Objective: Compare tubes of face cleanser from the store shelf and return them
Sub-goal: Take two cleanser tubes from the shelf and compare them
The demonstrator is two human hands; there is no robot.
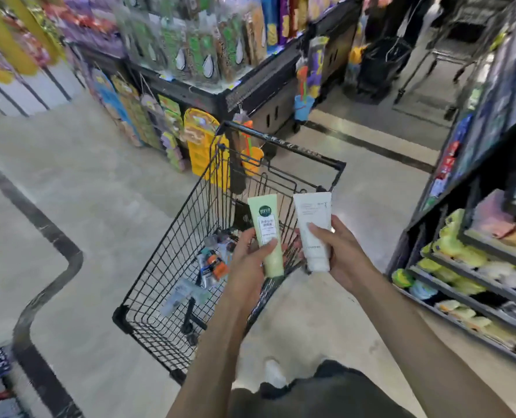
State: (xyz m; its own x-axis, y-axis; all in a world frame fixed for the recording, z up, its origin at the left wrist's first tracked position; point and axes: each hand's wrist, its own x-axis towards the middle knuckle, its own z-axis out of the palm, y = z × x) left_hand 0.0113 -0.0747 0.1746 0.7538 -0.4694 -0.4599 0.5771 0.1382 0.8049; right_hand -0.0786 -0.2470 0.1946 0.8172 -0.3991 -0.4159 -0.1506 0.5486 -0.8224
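Two cleanser tubes are being held up side by side over the cart, labels facing the person – looks like the compare step is underway, neither one back on a shelf yet.

The pale green tube [267, 233] is sitting in the left hand [250, 260], thumb pressing across its front w/ the other fingers curling behind, so it's clamped low on the body. That's leaving the label and printed text above the thumb readable. The white tube [313, 229] is being gripped by the right hand [338, 254] the same way: thumb lying over the front, fingers wrapping round the back, grip near the lower half. Both are tilting slightly outward at the top, caps end down, near each other but not touching – prob. so both fronts are legible at once.

Below & behind them the black wire shopping cart [172, 267] is standing at an angle, w/ a few small packaged items [213, 263] lying in its basket; can't tell what they are, too blurred. Holding the tubes over the cart is likely just where the hands are meeting.

To the right, a shelf unit [474, 303] w/ yellow-green packs is standing close by – a plausible return spot, but I can't tell if the tubes belong there. Further off, hanging goods on a black display rack [208, 95], blurred.
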